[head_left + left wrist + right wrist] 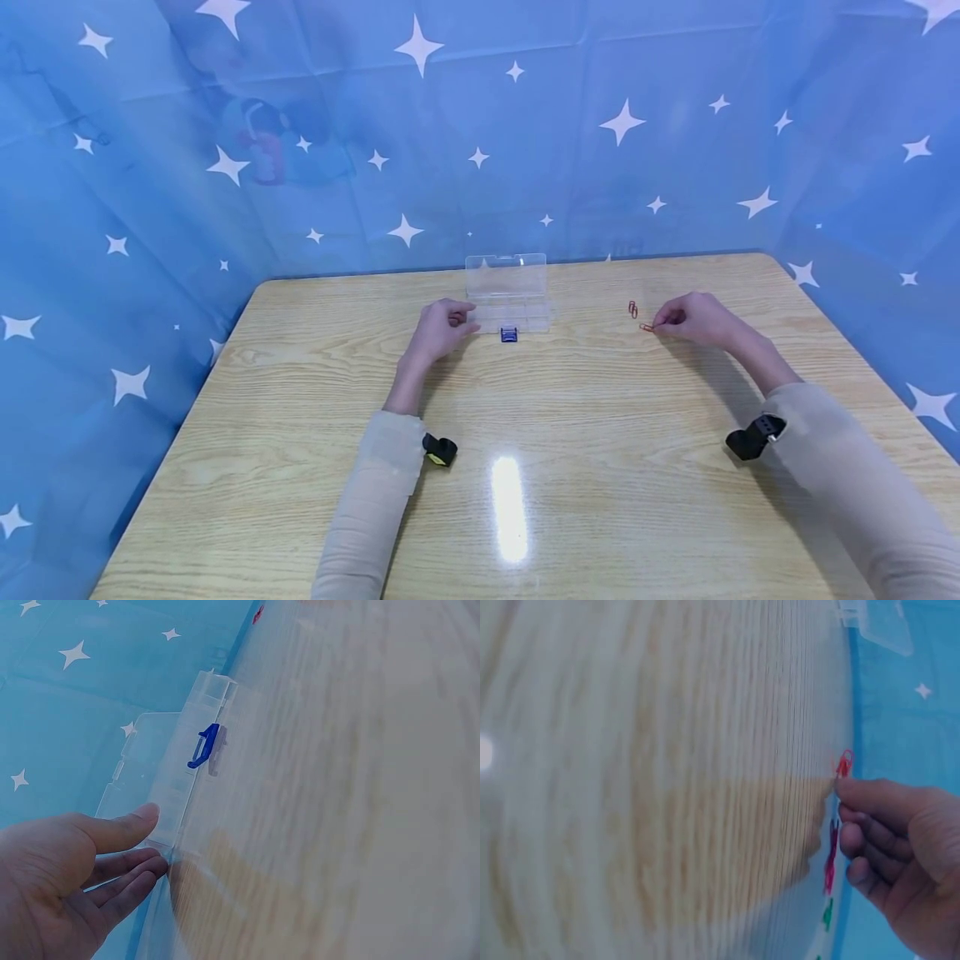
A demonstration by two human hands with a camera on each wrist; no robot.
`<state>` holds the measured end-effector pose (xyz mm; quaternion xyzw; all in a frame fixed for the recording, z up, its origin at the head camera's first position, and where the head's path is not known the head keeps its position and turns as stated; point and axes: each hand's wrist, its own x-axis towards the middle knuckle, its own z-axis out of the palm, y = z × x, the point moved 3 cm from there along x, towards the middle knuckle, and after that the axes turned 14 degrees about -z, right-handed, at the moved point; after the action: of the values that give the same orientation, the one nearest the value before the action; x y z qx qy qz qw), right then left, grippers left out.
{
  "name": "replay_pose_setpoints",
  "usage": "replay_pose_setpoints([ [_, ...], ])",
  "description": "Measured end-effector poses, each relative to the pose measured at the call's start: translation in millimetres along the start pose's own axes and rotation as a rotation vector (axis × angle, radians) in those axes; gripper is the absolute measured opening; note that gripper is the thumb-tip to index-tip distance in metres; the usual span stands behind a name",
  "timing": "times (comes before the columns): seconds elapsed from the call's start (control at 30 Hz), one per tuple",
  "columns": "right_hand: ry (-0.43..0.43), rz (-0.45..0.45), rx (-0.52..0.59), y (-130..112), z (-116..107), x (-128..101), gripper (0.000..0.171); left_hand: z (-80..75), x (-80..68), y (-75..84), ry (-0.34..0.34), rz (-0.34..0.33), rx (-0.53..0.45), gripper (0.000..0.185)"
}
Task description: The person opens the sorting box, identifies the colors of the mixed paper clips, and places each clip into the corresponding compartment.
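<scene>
Right hand [693, 321] pinched a thin red wire paperclip [646, 327]; at nine o'clock, left hand [442, 327], fingers relaxed, touched the clear plastic box [510, 296].

- The head view is bright and evenly lit, and a long white glare streak on the wooden table [508, 508] marks a lamp overhead.
- Shadows there are soft and short, lying just under the forearms and hands.
- The backdrop [480, 125] bends at the edges, a wide-lens distortion, and the table's far edge curves slightly.
- A faint reflection shows on the backdrop at upper left.
- Both wrist views are softer: the wood grain smears into streaks and bulges strongly.
- In the left wrist view the clear box [161, 772] is hazy.
- In the right wrist view the small clips [843, 763] are blurred, and a white glare spot sits at the left edge.
</scene>
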<state>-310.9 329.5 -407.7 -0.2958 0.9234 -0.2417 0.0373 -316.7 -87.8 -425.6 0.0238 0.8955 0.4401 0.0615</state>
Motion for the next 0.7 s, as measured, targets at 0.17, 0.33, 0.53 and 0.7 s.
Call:
replay_pose_setpoints([
  [0.17,0.003,-0.001,0.014,-1,1,0,0.007,-0.7,-0.9,0.7,0.003,0.003,0.003,0.034],
  [0.33,0.007,0.005,0.027,-1,1,2,0.007,-0.2,-0.1,0.0,0.006,0.001,0.006,0.034],
  [0.53,0.064,-0.015,0.028,-10,0,9,0.009,-0.1,1.0,-1.2,0.002,-0.001,-0.006,0.035],
  [0.7,0.077,-0.023,0.037,-21,1,22,0.009,0.3,1.3,-1.3,0.002,0.0,-0.006,0.035],
])
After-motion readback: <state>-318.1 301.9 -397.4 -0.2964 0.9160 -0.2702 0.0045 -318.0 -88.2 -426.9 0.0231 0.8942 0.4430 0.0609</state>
